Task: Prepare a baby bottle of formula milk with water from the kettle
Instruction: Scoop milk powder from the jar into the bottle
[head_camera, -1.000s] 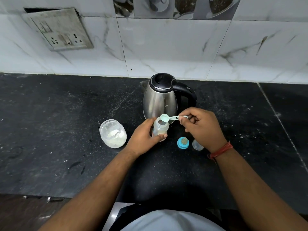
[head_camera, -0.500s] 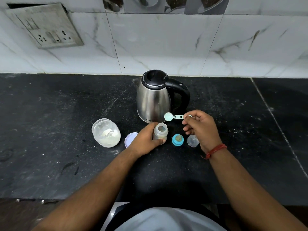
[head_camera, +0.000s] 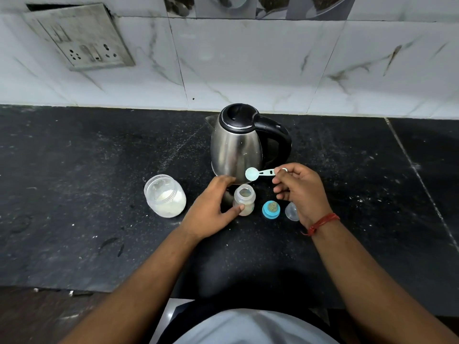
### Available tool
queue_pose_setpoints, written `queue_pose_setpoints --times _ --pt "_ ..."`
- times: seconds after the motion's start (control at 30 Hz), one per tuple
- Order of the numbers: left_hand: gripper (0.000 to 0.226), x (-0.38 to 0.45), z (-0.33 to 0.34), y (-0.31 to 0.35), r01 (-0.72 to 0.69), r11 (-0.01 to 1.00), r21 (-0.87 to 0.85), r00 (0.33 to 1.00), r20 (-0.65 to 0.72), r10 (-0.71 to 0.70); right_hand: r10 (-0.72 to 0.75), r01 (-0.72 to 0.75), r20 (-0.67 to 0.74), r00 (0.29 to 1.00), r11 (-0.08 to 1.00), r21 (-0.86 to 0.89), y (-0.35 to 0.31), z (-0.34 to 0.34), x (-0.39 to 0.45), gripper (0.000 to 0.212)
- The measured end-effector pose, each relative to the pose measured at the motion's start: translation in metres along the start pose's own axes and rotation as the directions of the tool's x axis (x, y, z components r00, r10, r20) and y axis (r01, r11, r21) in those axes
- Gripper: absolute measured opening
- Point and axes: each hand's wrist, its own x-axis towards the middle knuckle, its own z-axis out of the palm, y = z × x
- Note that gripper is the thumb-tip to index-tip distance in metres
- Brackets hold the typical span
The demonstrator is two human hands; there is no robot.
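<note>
Between my two hands stands the open baby bottle (head_camera: 244, 199) on the dark counter (head_camera: 74, 194); my left hand (head_camera: 211, 209) curls round its side, thumb on it. My right hand (head_camera: 301, 192) pinches the scoop (head_camera: 260, 173) by its handle, bowl just above the bottle's mouth. Behind both grips sits the kettle (head_camera: 238, 147); left of my left hand, the formula jar (head_camera: 165, 196).

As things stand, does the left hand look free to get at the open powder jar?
Probably yes, once it lets go. The left hand holds the baby bottle, with the thumb on its front. The powder jar stands open just to its left, with only bare counter between.
</note>
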Motion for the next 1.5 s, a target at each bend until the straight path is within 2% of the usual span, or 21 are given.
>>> queue_pose_setpoints --times 0.23,0.43,0.53,0.8,1.0,1.17,1.37,1.5 --pt "0.056 -0.012 -0.049 0.004 -0.094 0.992 0.078 0.973 -0.202 0.108 -0.030 0.028 0.078 0.997 0.999 0.024 -0.009 0.036 -0.001 0.005" --pt "0.056 -0.030 -0.098 -0.017 -0.026 0.984 0.178 0.934 -0.346 0.087 -0.051 0.051 0.154 0.987 0.999 0.006 -0.011 0.089 0.003 0.010" --pt "0.063 -0.044 -0.119 -0.037 0.040 0.974 0.222 0.926 -0.374 0.047 -0.050 0.056 0.196 0.979 0.998 -0.025 -0.010 0.119 0.003 0.014" --pt "0.092 -0.079 -0.145 -0.084 0.245 0.925 0.290 0.935 -0.323 -0.146 -0.107 0.182 0.261 0.959 0.941 -0.285 0.006 0.185 0.002 0.015" --pt "0.098 -0.087 -0.148 -0.104 0.274 0.905 0.325 0.951 -0.233 -0.204 -0.215 0.364 0.326 0.921 0.776 -0.515 0.021 0.210 0.002 0.012" --pt "0.099 -0.085 -0.150 -0.112 0.245 0.915 0.321 0.964 -0.179 -0.195 -0.227 0.412 0.348 0.910 0.608 -0.679 0.026 0.218 0.001 0.018" --pt "0.095 -0.077 -0.149 -0.118 0.216 0.916 0.338 0.973 -0.155 -0.172 -0.153 0.389 0.378 0.913 0.607 -0.693 0.030 0.221 0.006 0.016" --pt "0.094 -0.074 -0.148 -0.119 0.200 0.922 0.330 0.976 -0.146 -0.160 -0.167 0.375 0.352 0.921 0.624 -0.685 0.028 0.219 0.006 0.014"
